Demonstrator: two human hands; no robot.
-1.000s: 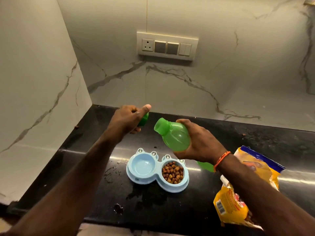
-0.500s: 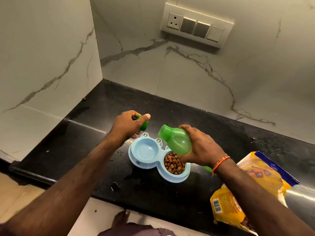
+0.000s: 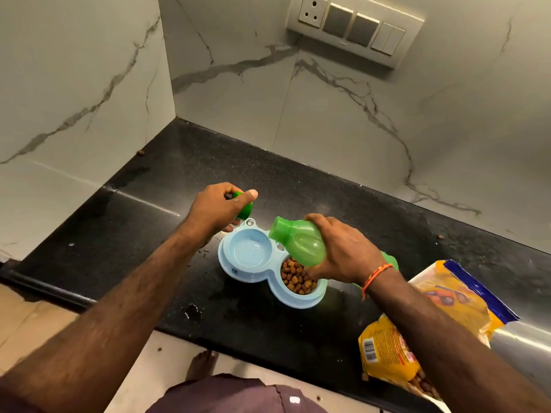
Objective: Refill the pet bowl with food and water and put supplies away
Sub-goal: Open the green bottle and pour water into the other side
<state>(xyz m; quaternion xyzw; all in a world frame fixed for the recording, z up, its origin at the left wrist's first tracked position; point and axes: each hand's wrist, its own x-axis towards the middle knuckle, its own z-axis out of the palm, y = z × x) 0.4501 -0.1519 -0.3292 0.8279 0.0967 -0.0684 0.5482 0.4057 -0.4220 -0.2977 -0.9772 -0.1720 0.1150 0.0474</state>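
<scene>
The bottle point(image 3: 301, 244) in the right hand point(image 3: 343, 251) hangs tilted over the bowl point(image 3: 238, 271), blocking the way down onto it. Just right of that hand's wrist lies the bag point(image 3: 432, 317). Beyond the left hand point(image 3: 214, 208) and to its left, the desk point(image 3: 143, 216) lies bare up to the walls point(image 3: 74, 84).

Warm, fairly dim indoor light gives everything a yellowish cast. The black surface point(image 3: 167, 186) carries bright glare streaks at centre left and at the lower right edge. Shadows are soft and weak. Wide-angle bending curves the walls and forearms near the frame edges. Focus is slightly soft throughout, the corners softest.
</scene>
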